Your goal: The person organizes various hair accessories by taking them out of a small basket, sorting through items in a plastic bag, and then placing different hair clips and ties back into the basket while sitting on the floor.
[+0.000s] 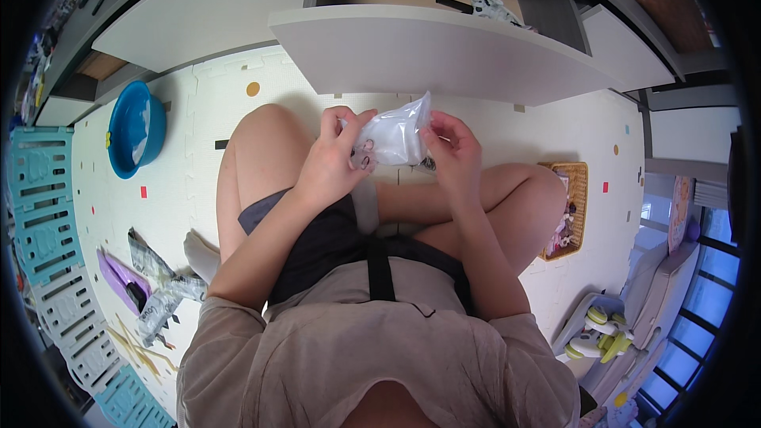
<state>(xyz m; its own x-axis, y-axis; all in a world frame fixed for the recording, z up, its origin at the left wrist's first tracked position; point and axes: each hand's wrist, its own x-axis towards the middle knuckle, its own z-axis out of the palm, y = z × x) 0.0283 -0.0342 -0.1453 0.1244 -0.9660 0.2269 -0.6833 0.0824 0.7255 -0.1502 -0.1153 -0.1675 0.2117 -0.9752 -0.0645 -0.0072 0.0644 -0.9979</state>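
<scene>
A clear plastic bag (397, 131) with something white inside is held above my crossed legs. My left hand (340, 151) grips its left end, where dark printed marks show near the fingers. At the other side, the thumb and fingers of my right hand (455, 145) pinch the bag's right edge. What the white content is cannot be made out through the plastic. Just beyond the bag stands a pulled-out drawer (440, 53) with a pale front. Inside it lie a dark strip (453, 4) and a crumpled black-and-white item (490, 7).
A blue basin (156, 131) stands on the foam mat (190, 125) at left. Plastic packaging (157, 309) and a purple item (116, 273) lie behind my left side. A wicker basket (578, 214) sits by my right knee. A teal-and-white play fence (47, 208) borders the left.
</scene>
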